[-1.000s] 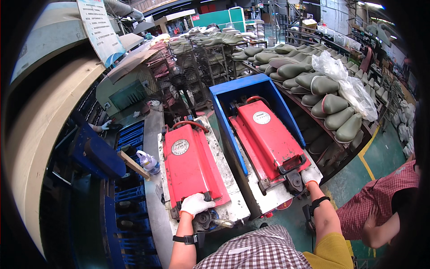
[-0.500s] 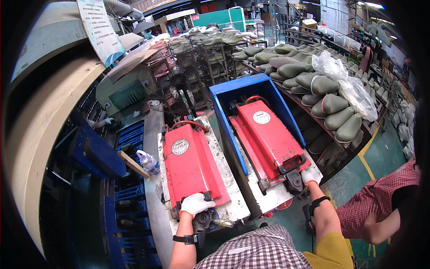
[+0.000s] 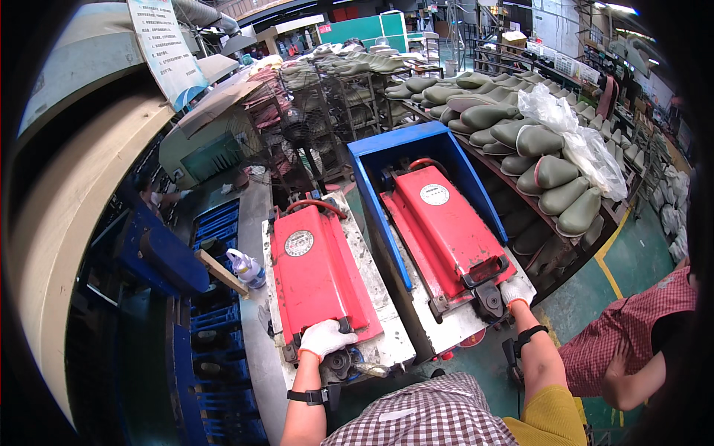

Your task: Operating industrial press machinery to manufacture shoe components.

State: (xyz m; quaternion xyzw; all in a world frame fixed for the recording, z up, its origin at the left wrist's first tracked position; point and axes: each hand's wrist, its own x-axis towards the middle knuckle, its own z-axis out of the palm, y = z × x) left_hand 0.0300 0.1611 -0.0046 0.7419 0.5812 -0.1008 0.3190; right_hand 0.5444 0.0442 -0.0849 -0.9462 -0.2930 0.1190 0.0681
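Two red metal covers lie side by side at waist height, each with a round pale label. My left hand (image 3: 327, 338), in a white knit glove, is closed over the black handle (image 3: 344, 325) at the near end of the left red cover (image 3: 320, 267); most of that handle is hidden under it. My right hand (image 3: 517, 291), also gloved, rests at the near right corner of the right red cover (image 3: 446, 215), just below its black handle (image 3: 485, 273) and beside a black round latch (image 3: 489, 301). Its fingers look curled, but what they hold is hidden.
A blue metal hood (image 3: 401, 145) surrounds the right cover. Grey-green shoe lasts (image 3: 554, 171) with plastic sheeting fill a rack at right. A bottle (image 3: 247, 269) stands on the left ledge. A person in a red checked garment (image 3: 625, 334) is close at right; another works far left.
My hands and both red covers have stayed in place. At the far left, the other person's arm and body have shifted slightly.
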